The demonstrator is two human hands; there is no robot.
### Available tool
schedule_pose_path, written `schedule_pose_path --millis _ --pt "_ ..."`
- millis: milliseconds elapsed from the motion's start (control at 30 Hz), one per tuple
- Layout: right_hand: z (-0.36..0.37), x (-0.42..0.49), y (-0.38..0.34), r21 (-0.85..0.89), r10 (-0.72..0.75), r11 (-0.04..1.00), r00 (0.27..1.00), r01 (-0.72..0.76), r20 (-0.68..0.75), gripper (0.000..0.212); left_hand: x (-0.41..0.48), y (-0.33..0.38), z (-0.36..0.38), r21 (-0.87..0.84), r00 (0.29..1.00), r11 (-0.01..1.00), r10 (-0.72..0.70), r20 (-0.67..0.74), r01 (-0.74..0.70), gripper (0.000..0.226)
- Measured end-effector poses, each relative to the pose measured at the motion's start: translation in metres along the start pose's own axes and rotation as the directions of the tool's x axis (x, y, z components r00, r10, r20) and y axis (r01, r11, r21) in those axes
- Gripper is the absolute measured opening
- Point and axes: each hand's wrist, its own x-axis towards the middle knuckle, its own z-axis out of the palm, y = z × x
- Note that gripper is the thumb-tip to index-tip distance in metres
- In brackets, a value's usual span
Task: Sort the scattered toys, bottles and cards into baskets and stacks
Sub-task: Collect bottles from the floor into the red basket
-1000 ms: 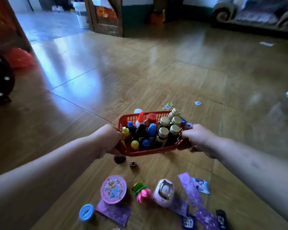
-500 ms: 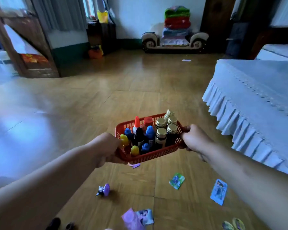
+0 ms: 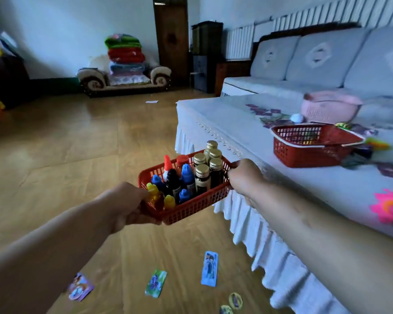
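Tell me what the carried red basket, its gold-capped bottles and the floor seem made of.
Red basket: likely moulded plastic; uniform matte red, regular lattice of holes.
Gold-capped bottles: dark glass or hard plastic, unclear; caps look like metal, with ribbed sides and a dull gold sheen.
Floor: glossy wood-look planks or laminate; grain, seams and light reflections show.

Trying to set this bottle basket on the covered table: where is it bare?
Bare cloth lies at the left corner, left of the red basket on it, and along the front edge toward the pink flower. Cards, toys and the pink basket crowd behind and right.
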Motion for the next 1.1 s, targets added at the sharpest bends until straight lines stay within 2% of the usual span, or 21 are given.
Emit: schedule_pose_path --millis 133,233,433,633,867,1100 --pt "-0.036 0.009 0.023 -0.059 0.068 0.995 0.99 -0.076 -0.12 0.031 -0.007 0.022 0.039 0.053 0.996 0.998 0.042 0.081 -0.046 0.019" --pt "-0.062 0.002 0.028 -0.043 0.083 0.995 0.988 -0.089 -0.128 0.026 -0.014 0.032 0.06 0.072 0.99 0.995 0.056 0.127 -0.065 0.019" --pt "-0.12 -0.013 0.046 -0.008 0.087 0.996 0.956 -0.093 -0.281 0.021 -0.03 0.051 0.107 0.091 0.971 0.989 0.092 0.221 -0.115 0.019" --pt "-0.177 -0.022 0.055 -0.141 0.14 0.97 0.931 -0.197 -0.338 0.013 -0.052 0.065 0.152 0.116 0.948 0.982 0.111 0.298 -0.151 0.017" --pt "-0.221 -0.028 0.067 -0.35 0.194 0.877 0.91 -0.328 -0.367 0.008 -0.063 0.071 0.199 0.122 0.926 0.983 0.084 0.367 -0.138 0.014" --pt "-0.246 -0.011 0.1 -0.274 0.258 0.886 0.888 -0.375 -0.382 0.021 -0.05 0.076 0.246 0.134 0.908 0.983 0.062 0.415 -0.129 0.021"
